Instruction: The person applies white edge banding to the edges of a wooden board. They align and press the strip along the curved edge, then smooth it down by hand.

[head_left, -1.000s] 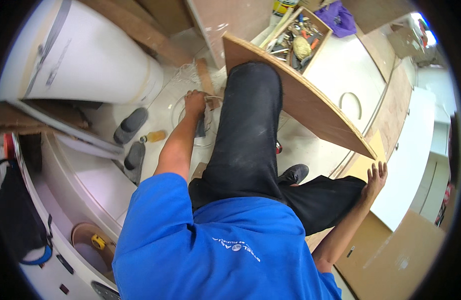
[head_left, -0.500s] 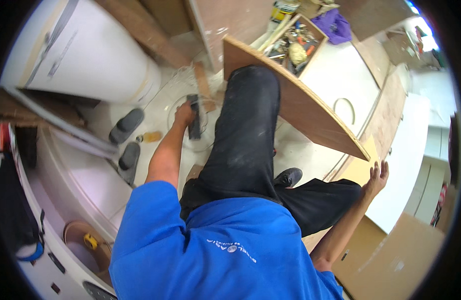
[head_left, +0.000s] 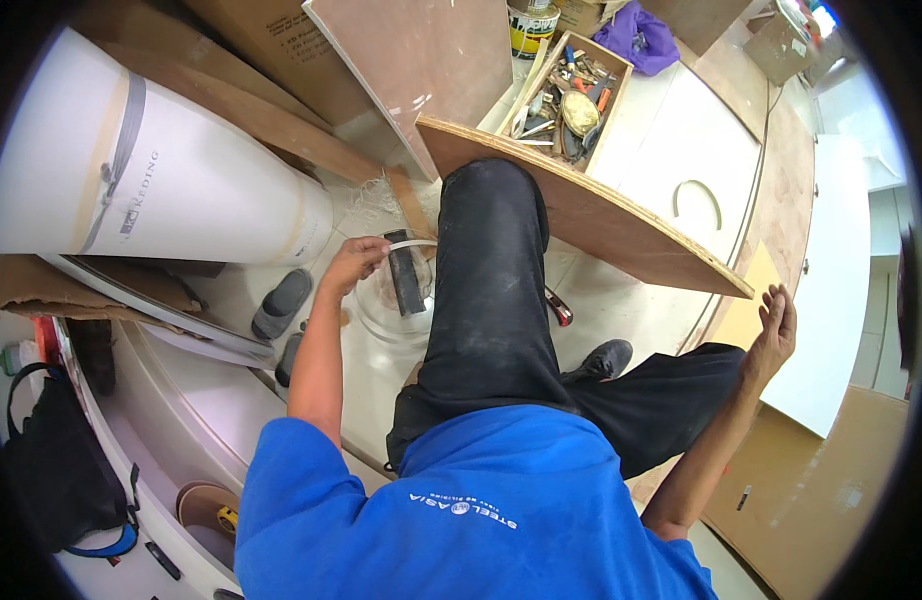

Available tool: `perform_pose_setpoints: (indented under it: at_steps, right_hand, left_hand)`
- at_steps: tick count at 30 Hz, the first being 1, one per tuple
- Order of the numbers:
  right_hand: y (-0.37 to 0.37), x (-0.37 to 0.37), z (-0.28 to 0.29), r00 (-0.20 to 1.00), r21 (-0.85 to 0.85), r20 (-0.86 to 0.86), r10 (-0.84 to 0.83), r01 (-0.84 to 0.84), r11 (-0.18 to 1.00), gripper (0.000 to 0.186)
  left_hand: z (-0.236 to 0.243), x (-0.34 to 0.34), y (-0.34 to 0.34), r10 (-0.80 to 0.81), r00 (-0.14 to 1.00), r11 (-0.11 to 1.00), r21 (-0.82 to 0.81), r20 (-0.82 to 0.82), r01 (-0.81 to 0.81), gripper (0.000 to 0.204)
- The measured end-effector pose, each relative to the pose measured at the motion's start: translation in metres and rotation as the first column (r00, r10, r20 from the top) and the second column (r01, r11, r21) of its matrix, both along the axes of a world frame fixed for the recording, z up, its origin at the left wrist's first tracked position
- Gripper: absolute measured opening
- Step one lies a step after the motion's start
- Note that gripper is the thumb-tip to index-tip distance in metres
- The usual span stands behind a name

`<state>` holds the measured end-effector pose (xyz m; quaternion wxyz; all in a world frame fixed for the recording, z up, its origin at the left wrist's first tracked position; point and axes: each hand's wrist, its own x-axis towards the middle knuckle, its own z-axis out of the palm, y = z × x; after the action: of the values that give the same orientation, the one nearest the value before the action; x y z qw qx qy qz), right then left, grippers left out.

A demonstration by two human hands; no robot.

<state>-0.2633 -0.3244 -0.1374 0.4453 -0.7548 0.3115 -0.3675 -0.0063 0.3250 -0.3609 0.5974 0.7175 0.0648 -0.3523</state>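
My left hand (head_left: 353,262) pinches a thin white strip (head_left: 413,243) beside my raised black-trousered knee. Just right of and below that hand, a dark oblong block (head_left: 406,280) lies on the floor within loose coiled strip. My right hand (head_left: 776,330) is open, fingers slightly bent and holding nothing, by my other knee near the corner of a plywood panel (head_left: 631,228). The panel stands tilted just beyond my raised knee. A red box cutter (head_left: 559,308) lies below it.
A wooden tray (head_left: 606,72) of tools sits behind the panel, near a purple bag (head_left: 641,45). A large white roll (head_left: 181,170) is at left, above grey slippers (head_left: 281,300). A white board (head_left: 826,260) lies at right, with cardboard (head_left: 811,480) below it.
My left hand has come away from the dark block toward the left and now holds the white strip. The block stays on the floor. My right hand stays by the knee; the view has shifted slightly.
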Motion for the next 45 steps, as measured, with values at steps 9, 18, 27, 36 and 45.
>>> perform_pose_setpoints:
  at_steps: [9, 18, 27, 36, 45]
  right_hand:
    - [0.168, 0.070, 0.026, 0.796, 0.201, 0.078, 0.600, -0.602, 0.773, 0.030]
    - [0.178, 0.094, 0.022, 0.688, 0.049, -0.040, 0.725, -0.723, 0.689, 0.033]
    - [0.068, 0.027, 0.027, 0.935, 0.039, -0.032, 0.352, -0.351, 0.936, 0.031]
    - [0.017, -0.004, -0.002, 0.936, -0.493, -0.305, -0.175, 0.002, 0.870, 0.059]
    - [0.009, -0.026, -0.007, 0.885, -0.330, -0.398, -0.241, 0.107, 0.938, 0.064]
  left_hand:
    - [0.178, -0.009, 0.025, 0.149, 0.948, 0.987, 0.024, 0.283, -0.162, 0.020]
    - [0.126, -0.010, 0.067, 0.544, 0.772, 0.818, -0.003, 0.329, -0.575, 0.028]
    - [-0.006, -0.046, 0.008, -0.341, 0.749, 0.145, 0.819, 0.568, -0.555, 0.062]
    - [0.027, 0.186, -0.142, 0.056, 0.850, 0.994, -0.111, 0.524, 0.002, 0.054]
    - [-0.100, 0.288, -0.228, -0.637, 0.671, 0.770, 0.272, 0.381, 0.577, 0.050]
